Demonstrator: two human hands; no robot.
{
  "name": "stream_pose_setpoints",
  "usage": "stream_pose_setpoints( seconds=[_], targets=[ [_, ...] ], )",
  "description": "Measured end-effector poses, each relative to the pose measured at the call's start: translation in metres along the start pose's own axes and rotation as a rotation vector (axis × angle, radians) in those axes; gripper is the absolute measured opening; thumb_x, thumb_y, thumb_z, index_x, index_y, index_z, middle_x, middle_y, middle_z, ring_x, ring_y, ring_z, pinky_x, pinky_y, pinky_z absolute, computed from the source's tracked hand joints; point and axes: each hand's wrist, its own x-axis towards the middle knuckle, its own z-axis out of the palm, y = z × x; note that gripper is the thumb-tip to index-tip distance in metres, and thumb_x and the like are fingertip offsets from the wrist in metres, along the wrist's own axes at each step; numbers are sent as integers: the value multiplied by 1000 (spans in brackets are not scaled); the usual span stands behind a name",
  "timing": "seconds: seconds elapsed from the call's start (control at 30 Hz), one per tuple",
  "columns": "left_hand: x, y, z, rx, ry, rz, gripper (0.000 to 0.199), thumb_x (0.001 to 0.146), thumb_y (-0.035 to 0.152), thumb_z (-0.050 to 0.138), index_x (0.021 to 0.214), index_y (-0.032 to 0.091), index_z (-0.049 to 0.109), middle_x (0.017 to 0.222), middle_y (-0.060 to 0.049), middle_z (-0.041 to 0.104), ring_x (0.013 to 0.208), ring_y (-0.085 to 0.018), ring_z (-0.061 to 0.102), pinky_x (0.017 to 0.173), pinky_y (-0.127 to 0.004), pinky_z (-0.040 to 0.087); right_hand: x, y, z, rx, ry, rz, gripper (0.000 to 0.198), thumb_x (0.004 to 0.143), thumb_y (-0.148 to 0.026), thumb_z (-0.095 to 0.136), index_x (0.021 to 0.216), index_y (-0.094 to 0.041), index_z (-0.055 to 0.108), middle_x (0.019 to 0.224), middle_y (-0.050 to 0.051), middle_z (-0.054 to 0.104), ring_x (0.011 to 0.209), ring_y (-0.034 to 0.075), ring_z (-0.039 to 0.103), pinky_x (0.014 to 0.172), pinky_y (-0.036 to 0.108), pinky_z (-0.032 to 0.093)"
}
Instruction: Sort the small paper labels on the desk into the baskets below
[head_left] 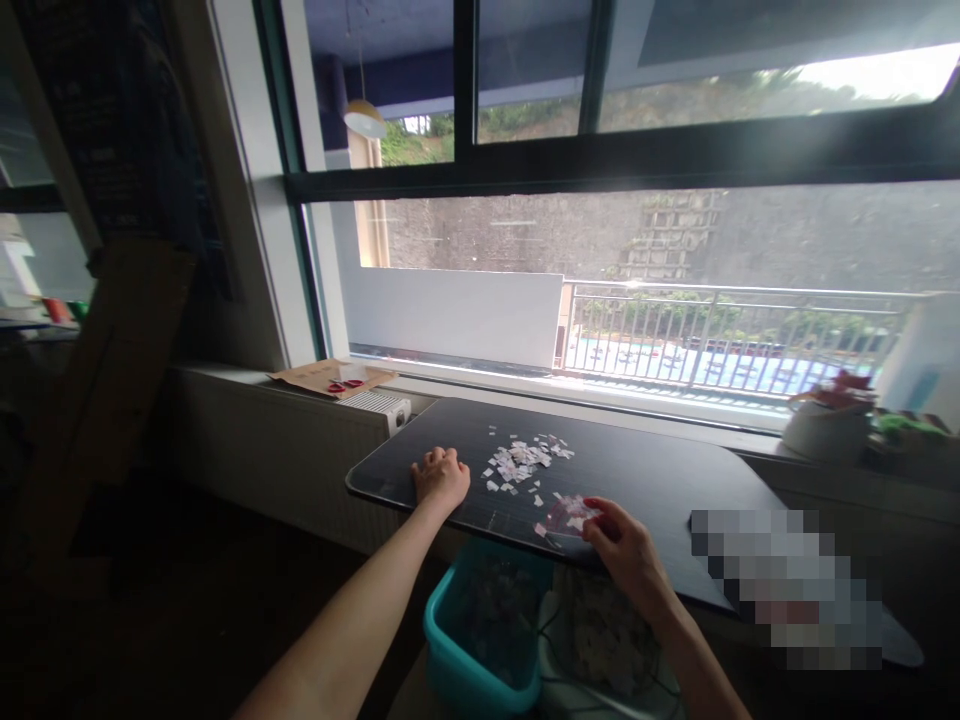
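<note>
On the dark tabletop (637,475), my left hand (441,478) rests near the front left edge, fingers apart and a little bent, holding nothing. A loose pile of small white paper pieces (525,458) lies to its right. My right hand (622,540) is at the front edge, thumb and fingertips closed at the right side of a see-through, pink-marked plastic bag (562,513). A few paper pieces lie at or in this bag; which of the two I cannot tell.
Below the table edge stand a turquoise bin (442,620) and a paler container (559,690), both holding small pieces. A blurred-out item (787,585) lies at the table's right. Red-handled scissors (346,385) lie on cardboard (304,378) by the window. A potted plant (825,425) stands on the sill.
</note>
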Motion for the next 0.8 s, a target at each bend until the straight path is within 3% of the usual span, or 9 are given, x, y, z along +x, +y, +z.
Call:
stream_pose_setpoints(
  seconds=[0.2, 0.37, 0.8],
  targets=[
    [1, -1, 2, -18, -13, 5, 28, 83, 31, 37, 96, 21, 59, 111, -12, 57, 107, -28, 50, 91, -48, 35, 6, -9, 5, -129, -10, -34, 38, 74, -37, 53, 104, -18, 66, 67, 0, 66, 60, 16, 60, 61, 26, 46],
    [1, 0, 0, -25, -33, 0, 29, 83, 31, 37, 98, 21, 59, 113, -12, 57, 108, -28, 49, 92, -48, 34, 9, -26, 5, -233, 59, -88, 37, 79, -36, 47, 107, -20, 64, 69, 0, 66, 62, 15, 60, 63, 25, 45],
    [-1, 0, -1, -31, -26, 12, 30, 83, 31, 36, 98, 20, 60, 113, -13, 57, 108, -29, 49, 91, -48, 34, 16, -40, 10, -415, -56, -163, 35, 79, -29, 44, 108, -23, 63, 72, 0, 67, 65, 16, 61, 62, 25, 42]
  ],
)
